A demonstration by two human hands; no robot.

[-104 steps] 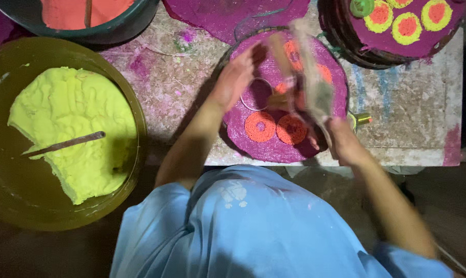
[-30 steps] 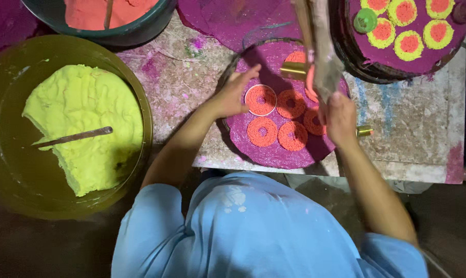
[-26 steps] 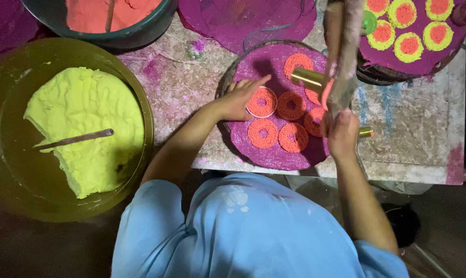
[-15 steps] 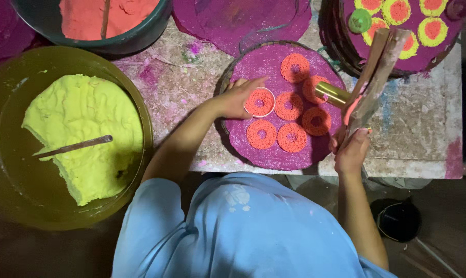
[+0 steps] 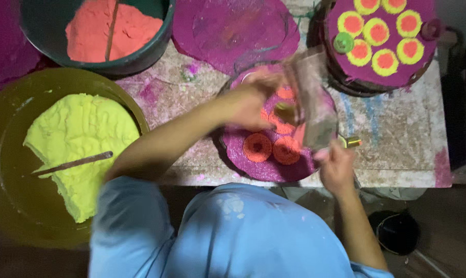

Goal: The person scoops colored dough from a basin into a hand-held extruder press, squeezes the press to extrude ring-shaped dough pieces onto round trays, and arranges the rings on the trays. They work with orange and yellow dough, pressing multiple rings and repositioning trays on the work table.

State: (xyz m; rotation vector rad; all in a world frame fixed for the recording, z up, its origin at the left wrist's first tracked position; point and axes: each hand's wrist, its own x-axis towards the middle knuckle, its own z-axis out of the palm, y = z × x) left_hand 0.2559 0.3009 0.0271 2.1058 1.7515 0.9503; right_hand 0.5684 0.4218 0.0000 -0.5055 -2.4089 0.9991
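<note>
- Head view looks straight down on a person in a light blue shirt [image 5: 243,237] at a powder-stained surface [image 5: 397,134].
- Left hand [image 5: 251,103] reaches over a round purple disc [image 5: 264,167] lying at the near edge of the surface; it is blurred, its fingers curled loosely above the disc, and whether they grip anything cannot be told.
- Right hand [image 5: 336,167] is at the disc's right rim, fingers clenched on the lower end of a clear plastic bag [image 5: 310,103] that stands up over the disc, smeared by motion.
- On the disc lie orange powder rings [image 5: 257,147], two clear near the front and others partly hidden under the hand and bag.
- A small brass-coloured ring mould [image 5: 284,109] shows on the disc, just beside the left hand's fingers.
- Another small metal piece [image 5: 350,141] lies on the surface, just right of the disc, near the right hand.
- Far right, a second purple disc [image 5: 382,72] carries yellow-rimmed orange circles [image 5: 384,61] and a green cap [image 5: 343,42].
- A yellow-green bowl [image 5: 6,206] at the left holds yellow powder [image 5: 81,139] with a stick [image 5: 73,163] lying in it.
- A dark green bowl [image 5: 140,56] behind it holds orange powder [image 5: 109,31].
</note>
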